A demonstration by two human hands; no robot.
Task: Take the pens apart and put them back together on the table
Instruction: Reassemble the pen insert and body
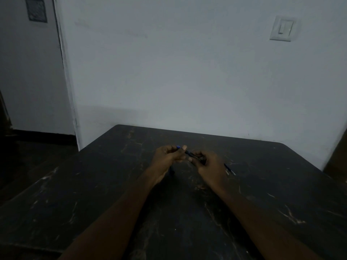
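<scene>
A dark square plaque (36, 9) hangs high on the left; its pattern is too blurred to read. No lettering on the pen (188, 152) can be made out in the dim light. The left hand (169, 155) pinches the pen at its blue end, and the right hand (206, 162) grips the other end with curled fingers, holding it just above the surface (187, 212). Two more thin pens (229, 169) lie on the surface just beyond the right hand. A small dark piece (172, 171) sits beside the left wrist. The surface is black, scuffed and scratched, and pushed against a pale wall (187, 72) with a white light switch (283, 28) at upper right.
</scene>
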